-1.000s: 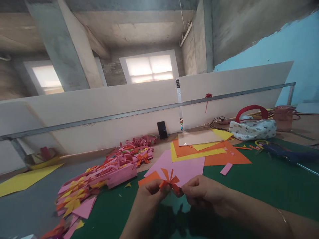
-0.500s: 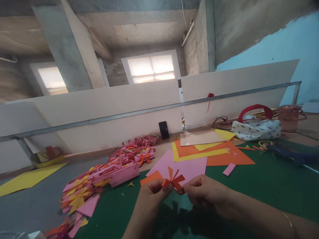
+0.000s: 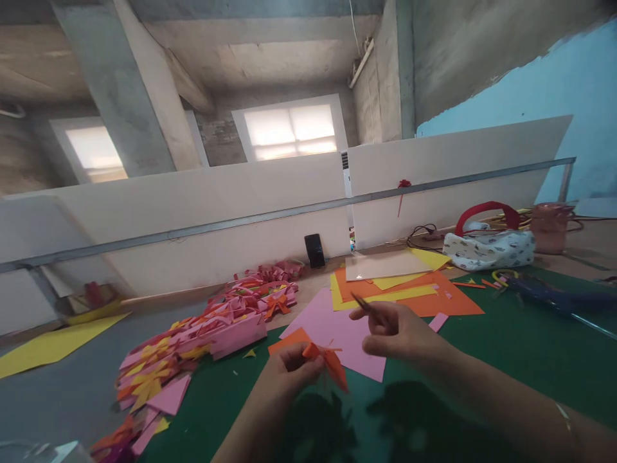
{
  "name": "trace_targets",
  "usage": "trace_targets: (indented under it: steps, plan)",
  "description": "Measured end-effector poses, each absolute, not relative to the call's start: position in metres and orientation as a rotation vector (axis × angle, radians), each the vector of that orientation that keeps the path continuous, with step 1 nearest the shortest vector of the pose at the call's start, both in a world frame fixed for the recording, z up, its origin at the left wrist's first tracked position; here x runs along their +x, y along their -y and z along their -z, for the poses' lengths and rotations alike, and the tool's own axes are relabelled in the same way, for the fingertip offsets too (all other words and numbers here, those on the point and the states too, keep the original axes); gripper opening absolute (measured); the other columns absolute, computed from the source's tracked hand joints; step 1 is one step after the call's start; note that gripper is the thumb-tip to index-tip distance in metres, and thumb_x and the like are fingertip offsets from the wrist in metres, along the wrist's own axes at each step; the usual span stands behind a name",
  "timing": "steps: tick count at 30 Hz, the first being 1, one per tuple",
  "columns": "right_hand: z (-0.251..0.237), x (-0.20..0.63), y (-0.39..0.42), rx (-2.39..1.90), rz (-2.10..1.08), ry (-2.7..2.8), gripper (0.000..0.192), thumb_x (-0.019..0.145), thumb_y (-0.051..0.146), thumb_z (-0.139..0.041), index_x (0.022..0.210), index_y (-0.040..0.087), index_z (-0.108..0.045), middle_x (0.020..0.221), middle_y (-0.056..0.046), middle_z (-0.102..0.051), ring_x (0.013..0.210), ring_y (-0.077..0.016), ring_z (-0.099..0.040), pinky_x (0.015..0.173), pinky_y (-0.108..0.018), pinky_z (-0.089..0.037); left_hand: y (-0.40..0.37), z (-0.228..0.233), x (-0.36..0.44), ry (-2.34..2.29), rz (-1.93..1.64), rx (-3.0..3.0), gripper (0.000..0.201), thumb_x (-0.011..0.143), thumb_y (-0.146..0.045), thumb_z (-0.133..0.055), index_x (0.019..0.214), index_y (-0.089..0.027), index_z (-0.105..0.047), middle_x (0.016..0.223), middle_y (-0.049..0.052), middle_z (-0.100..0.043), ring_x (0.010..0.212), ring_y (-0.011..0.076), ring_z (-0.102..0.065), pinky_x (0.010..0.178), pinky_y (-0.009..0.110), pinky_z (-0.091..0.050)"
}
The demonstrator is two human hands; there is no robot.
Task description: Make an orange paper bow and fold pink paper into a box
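Between the thumb and fingers of my left hand point(image 3: 292, 376) is an orange paper bow point(image 3: 330, 363), its strips fanning out to the right. My right hand point(image 3: 398, 331) is apart from it, up and to the right, with the fingers curled around a thin dark pointed tool point(image 3: 367, 303) whose exact kind I cannot make out. Under and beyond both hands lie a pink sheet point(image 3: 332, 321) and a smaller orange piece point(image 3: 289, 341) on the green mat point(image 3: 231, 399).
A long heap of pink, orange and yellow paper bows point(image 3: 241, 308) spreads on the left. Orange and yellow sheets point(image 3: 453, 302) lie behind my right hand. A phone point(image 3: 315, 251) leans on the white panel. Further right are a patterned bag point(image 3: 489, 251), a pink jar point(image 3: 549, 228) and a glue gun point(image 3: 544, 292).
My right hand has come off the orange bow and moved up and right, the dark tool now showing in its fingers. The bow has turned and tilted downward in my left hand.
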State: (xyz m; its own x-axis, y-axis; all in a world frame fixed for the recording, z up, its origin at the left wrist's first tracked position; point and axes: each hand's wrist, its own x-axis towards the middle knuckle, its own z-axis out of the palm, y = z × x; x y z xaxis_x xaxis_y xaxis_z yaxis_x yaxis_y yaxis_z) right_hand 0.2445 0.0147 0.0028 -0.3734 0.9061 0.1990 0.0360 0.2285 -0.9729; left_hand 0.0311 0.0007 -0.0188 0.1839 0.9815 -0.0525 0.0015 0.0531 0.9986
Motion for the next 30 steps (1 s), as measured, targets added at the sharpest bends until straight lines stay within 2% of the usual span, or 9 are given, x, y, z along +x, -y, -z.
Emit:
trace_targets:
  steps: [4, 10, 15, 17, 21, 22, 24, 27, 30]
  plan:
    - [0.011, 0.23, -0.014, -0.896, -1.415, 1.86, 0.061, 0.058, 0.019, -0.075, 0.116, 0.018, -0.057, 0.061, 0.007, -0.042, 0.054, -0.0066, -0.036, 0.051, -0.02, -0.029, 0.005, 0.019, 0.038, -0.94, -0.93, 1.283, 0.033, 0.056, -0.039, -0.075, 0.074, -0.012, -0.069, 0.069, 0.009, -0.068, 0.069, 0.0212, -0.061, 0.069, 0.031, -0.044]
    - [0.015, 0.219, -0.014, -0.934, -1.358, 1.745, 0.014, 0.06, 0.021, -0.071, 0.069, 0.012, -0.065, 0.057, 0.005, -0.048, 0.056, -0.0074, -0.04, 0.053, -0.02, -0.033, 0.007, 0.017, 0.04, -0.977, -0.89, 1.223, 0.024, 0.057, -0.032, -0.076, 0.067, -0.012, -0.069, 0.06, 0.005, -0.066, 0.054, 0.0132, -0.057, 0.055, 0.023, -0.04]
    - [0.004, 0.237, -0.013, -0.894, -1.437, 1.611, 0.01, 0.066, 0.02, -0.066, 0.071, 0.014, -0.061, 0.064, 0.002, -0.056, 0.059, -0.0079, -0.047, 0.057, -0.019, -0.036, -0.003, 0.024, 0.03, -1.069, -1.044, 0.99, 0.024, 0.06, -0.03, -0.075, 0.072, -0.011, -0.068, 0.062, 0.005, -0.064, 0.052, 0.0083, -0.052, 0.05, 0.018, -0.037]
    - [0.002, 0.246, -0.008, -0.757, -1.578, 1.714, 0.021, 0.065, 0.03, -0.071, 0.075, 0.014, -0.064, 0.066, 0.001, -0.057, 0.058, -0.0078, -0.046, 0.054, -0.018, -0.035, -0.003, 0.025, 0.029, -1.069, -1.122, 0.876, 0.021, 0.061, -0.024, -0.075, 0.075, -0.011, -0.067, 0.066, 0.004, -0.065, 0.057, 0.0079, -0.055, 0.054, 0.017, -0.04]
    - [0.0, 0.255, 0.003, -0.463, -2.275, 2.056, 0.091, 0.037, 0.058, -0.077, 0.115, 0.012, -0.059, 0.072, 0.0, -0.054, 0.058, -0.008, -0.045, 0.054, -0.018, -0.037, 0.0, 0.023, 0.029, -1.077, -1.185, 0.822, 0.016, 0.069, -0.019, -0.068, 0.081, -0.01, -0.065, 0.067, 0.004, -0.065, 0.055, 0.0066, -0.055, 0.051, 0.015, -0.039]
    - [-0.001, 0.255, 0.005, -0.465, -2.331, 2.104, 0.096, 0.039, 0.06, -0.075, 0.119, 0.012, -0.056, 0.073, 0.0, -0.053, 0.058, -0.0078, -0.045, 0.056, -0.018, -0.037, 0.001, 0.022, 0.03, -1.078, -1.187, 0.817, 0.015, 0.07, -0.018, -0.067, 0.083, -0.01, -0.065, 0.067, 0.004, -0.065, 0.055, 0.0068, -0.056, 0.051, 0.015, -0.039]
    - [-0.003, 0.255, 0.005, -0.55, -2.148, 2.196, 0.072, 0.054, 0.052, -0.073, 0.114, 0.013, -0.061, 0.074, 0.0, -0.053, 0.062, -0.008, -0.046, 0.061, -0.018, -0.038, 0.002, 0.019, 0.031, -1.1, -1.189, 0.806, 0.014, 0.072, -0.017, -0.064, 0.084, -0.011, -0.065, 0.069, 0.004, -0.066, 0.057, 0.0079, -0.058, 0.052, 0.016, -0.041]
    - [-0.003, 0.259, -0.001, -0.722, -1.485, 2.48, 0.03, 0.068, 0.023, -0.065, 0.097, 0.019, -0.068, 0.079, 0.0, -0.057, 0.07, -0.0113, -0.051, 0.063, -0.02, -0.039, 0.002, 0.016, 0.032, -1.16, -1.175, 0.793, 0.011, 0.073, -0.015, -0.061, 0.081, -0.011, -0.066, 0.074, 0.006, -0.069, 0.061, 0.0102, -0.061, 0.056, 0.018, -0.044]
    - [0.006, 0.267, -0.013, -0.956, -0.668, 2.745, 0.026, 0.063, 0.007, -0.06, 0.082, 0.023, -0.069, 0.076, -0.001, -0.059, 0.067, -0.0138, -0.053, 0.053, -0.021, -0.034, 0.001, 0.015, 0.032, -1.15, -1.167, 0.792, 0.012, 0.07, -0.013, -0.061, 0.081, -0.011, -0.068, 0.08, 0.009, -0.07, 0.064, 0.0118, -0.063, 0.061, 0.02, -0.046]
